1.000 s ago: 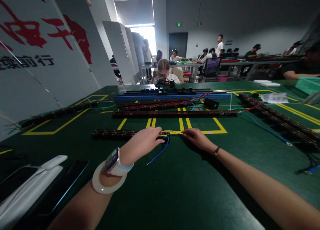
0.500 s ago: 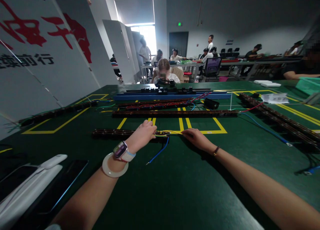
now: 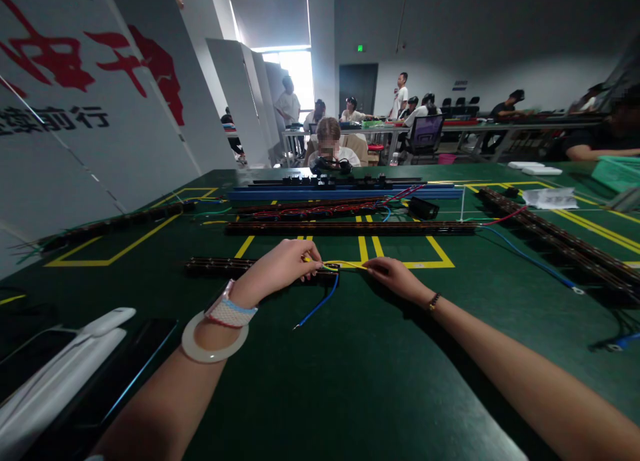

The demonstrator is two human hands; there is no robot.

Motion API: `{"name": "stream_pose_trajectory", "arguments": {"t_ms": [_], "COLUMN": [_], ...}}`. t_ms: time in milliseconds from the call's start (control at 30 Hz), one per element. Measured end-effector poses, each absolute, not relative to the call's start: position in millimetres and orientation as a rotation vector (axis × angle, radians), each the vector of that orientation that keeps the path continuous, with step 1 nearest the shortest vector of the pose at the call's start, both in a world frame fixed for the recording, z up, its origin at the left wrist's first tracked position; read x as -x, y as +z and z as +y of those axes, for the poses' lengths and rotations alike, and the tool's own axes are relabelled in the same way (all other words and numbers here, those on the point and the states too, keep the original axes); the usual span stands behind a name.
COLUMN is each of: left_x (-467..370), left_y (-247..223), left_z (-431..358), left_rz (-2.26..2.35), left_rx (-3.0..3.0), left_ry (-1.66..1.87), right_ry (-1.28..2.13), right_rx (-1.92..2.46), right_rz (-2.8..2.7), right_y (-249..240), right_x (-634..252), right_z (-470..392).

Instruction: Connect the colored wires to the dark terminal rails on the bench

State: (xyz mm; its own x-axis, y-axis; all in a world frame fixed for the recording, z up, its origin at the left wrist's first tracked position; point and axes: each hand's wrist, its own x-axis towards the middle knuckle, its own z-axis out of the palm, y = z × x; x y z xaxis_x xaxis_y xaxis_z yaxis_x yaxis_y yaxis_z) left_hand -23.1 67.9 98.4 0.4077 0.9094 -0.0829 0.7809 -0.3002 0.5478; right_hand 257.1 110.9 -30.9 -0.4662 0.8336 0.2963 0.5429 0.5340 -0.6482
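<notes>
A short dark terminal strip-like bar [image 3: 220, 266] lies on the green table in front of me, its right end partly behind my left hand [image 3: 293, 264]. My left hand's fingers are pinched at that end, where a yellow wire [image 3: 353, 265] and a yellow-green wire come out. Thumb and fingers of my right hand [image 3: 393, 277] are closed on the yellow wire's free end. Between both hands the wire arches slightly above the table. From the bar's end a blue wire [image 3: 320, 307] with a bare metal tip hangs toward me.
Longer dark bars [image 3: 350, 228] with red and blue wires lie beyond. Another dark bar [image 3: 560, 234] runs along the right side. A phone [image 3: 115, 374] and a white object [image 3: 65, 374] lie at the near left. A person [image 3: 327, 144] sits across the table.
My left hand has turned and shifted slightly right, its fingers now pinching near the bar's end. The right hand has hardly moved, still on the yellow wire.
</notes>
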Motion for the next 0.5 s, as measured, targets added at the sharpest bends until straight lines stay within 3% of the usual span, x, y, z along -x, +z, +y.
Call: {"name": "stream_pose_trajectory", "arguments": {"t_ms": [233, 500], "left_x": [-21, -65], "left_y": [77, 23], "left_z": [47, 27], "left_rz": [1.198, 0.87], "left_rx": [-2.458, -2.99], "left_ry": [0.712, 0.318], "right_ry": [0.98, 1.387], "right_rx": [1.115, 1.149], "right_rz": [-1.981, -1.769], "right_y": [-28, -20], "right_x": [-256, -253], "right_z": [109, 103]}}
